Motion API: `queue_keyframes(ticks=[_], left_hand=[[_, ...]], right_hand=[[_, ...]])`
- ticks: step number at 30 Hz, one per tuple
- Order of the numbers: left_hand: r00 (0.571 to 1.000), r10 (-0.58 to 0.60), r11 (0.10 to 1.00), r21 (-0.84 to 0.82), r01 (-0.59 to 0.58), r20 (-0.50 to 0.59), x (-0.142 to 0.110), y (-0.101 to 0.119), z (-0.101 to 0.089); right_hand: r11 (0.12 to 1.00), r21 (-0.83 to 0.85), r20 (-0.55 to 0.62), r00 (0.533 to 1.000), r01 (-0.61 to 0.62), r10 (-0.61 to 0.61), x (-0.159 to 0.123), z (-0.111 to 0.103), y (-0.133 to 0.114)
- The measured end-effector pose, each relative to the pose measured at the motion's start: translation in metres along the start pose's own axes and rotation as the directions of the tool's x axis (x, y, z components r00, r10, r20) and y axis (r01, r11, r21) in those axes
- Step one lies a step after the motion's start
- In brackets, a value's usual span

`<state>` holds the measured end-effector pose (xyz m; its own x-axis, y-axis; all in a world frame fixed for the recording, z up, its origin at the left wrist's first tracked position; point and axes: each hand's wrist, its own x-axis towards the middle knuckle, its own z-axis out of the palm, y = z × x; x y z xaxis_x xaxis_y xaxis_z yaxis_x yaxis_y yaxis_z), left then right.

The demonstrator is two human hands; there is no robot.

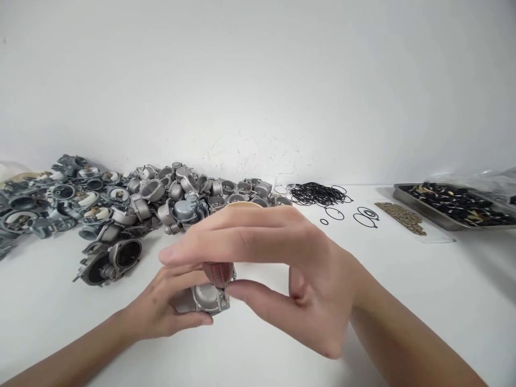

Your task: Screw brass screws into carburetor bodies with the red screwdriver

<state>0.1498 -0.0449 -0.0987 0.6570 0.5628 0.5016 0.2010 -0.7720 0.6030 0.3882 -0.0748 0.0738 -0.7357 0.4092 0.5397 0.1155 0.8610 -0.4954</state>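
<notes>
My left hand [161, 303] is wrapped around a silver metal carburetor [207, 297], holding it low over the white table. Its bowl side faces up, and the rest is hidden by my fingers. Above it, my right hand [282, 269] has its fingers and thumb closed on a screwdriver [220, 273] with a red, ribbed handle. The handle points down at the carburetor's edge; its tip is hard to make out.
Carburetor bodies with white floats [86, 199] and silver bowls [153, 191] are heaped along the left and back. To the right lie black rubber rings [316, 193], small brass-coloured screws [403, 217] and a metal tray [455, 223] of dark parts. A tan rim [244, 204] shows behind my right hand.
</notes>
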Motion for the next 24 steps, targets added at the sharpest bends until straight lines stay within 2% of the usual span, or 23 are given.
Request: queue_keyframes(ticks=[2, 6, 9, 12, 15, 18, 21, 24], left_hand=[[1.000, -0.009, 0.998, 0.054, 0.008, 0.004, -0.005, -0.002, 0.003], [0.997, -0.062, 0.995, 0.085, 0.059, 0.035, -0.005, 0.005, 0.013], [0.999, -0.033, 0.999, 0.027, 0.033, -0.002, 0.002, 0.014, 0.018], [0.993, -0.117, 0.985, -0.124, 0.117, 0.006, 0.006, 0.017, 0.018], [0.957, -0.273, 0.872, -0.394, 0.290, 0.098, 0.007, 0.016, 0.015], [0.924, -0.341, 0.700, -0.609, 0.373, 0.173, 0.009, 0.015, 0.011], [0.918, -0.363, 0.599, -0.716, 0.359, 0.157, 0.011, 0.016, 0.007], [0.915, -0.380, 0.478, -0.818, 0.320, 0.136, 0.012, 0.013, 0.007]], right_hand=[[1.000, 0.012, 0.024, 1.000, -0.008, 0.007, 0.000, -0.002, 0.000], [0.998, -0.056, -0.022, 1.000, 0.015, -0.016, 0.001, 0.002, 0.010], [0.996, -0.088, -0.050, 0.998, 0.026, -0.031, 0.003, 0.000, 0.015], [0.995, -0.092, -0.088, 0.996, -0.032, 0.024, 0.006, -0.009, 0.017], [0.977, -0.041, -0.136, 0.970, -0.209, 0.202, 0.006, -0.021, 0.027], [0.890, 0.193, -0.130, 0.888, -0.413, 0.440, -0.001, -0.032, 0.048], [0.795, 0.409, -0.151, 0.827, -0.447, 0.542, -0.019, -0.037, 0.068], [0.781, 0.461, -0.171, 0.821, -0.422, 0.545, -0.043, -0.033, 0.074]])
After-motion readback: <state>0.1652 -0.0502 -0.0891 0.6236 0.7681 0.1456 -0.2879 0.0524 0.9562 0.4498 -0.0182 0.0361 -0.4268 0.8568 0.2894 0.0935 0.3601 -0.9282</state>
